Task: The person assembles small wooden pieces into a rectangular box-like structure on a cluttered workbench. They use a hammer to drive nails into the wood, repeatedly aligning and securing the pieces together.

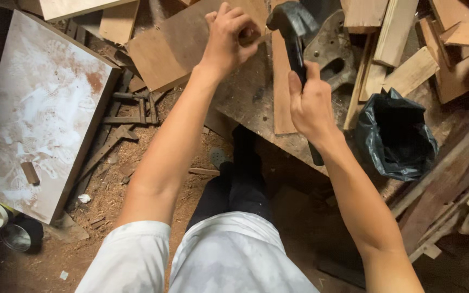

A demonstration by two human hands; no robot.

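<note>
Step in hand: I judge this as the strike set-up; my left hand (226, 38) steadies a small piece at the far end of the worn board (256, 100), and my right hand (310, 106) has the hammer (294, 32) raised over it.
Next move: it calls for a short, square blow that lands clear of my fingertips (245, 40).
Small piece: thin and pale, mostly hidden by the pinch; I cannot tell what it is.
Hammer: dark head, dark handle, upright, just right of the left hand.
Fingers: left pinched shut on the small piece; right wrapped tight round the hammer handle.
Around: black bag (394, 135) to the right, wood offcuts (408, 59) far right, dusty white panel (39, 108) left, sawdust floor (120, 184) near.
</note>
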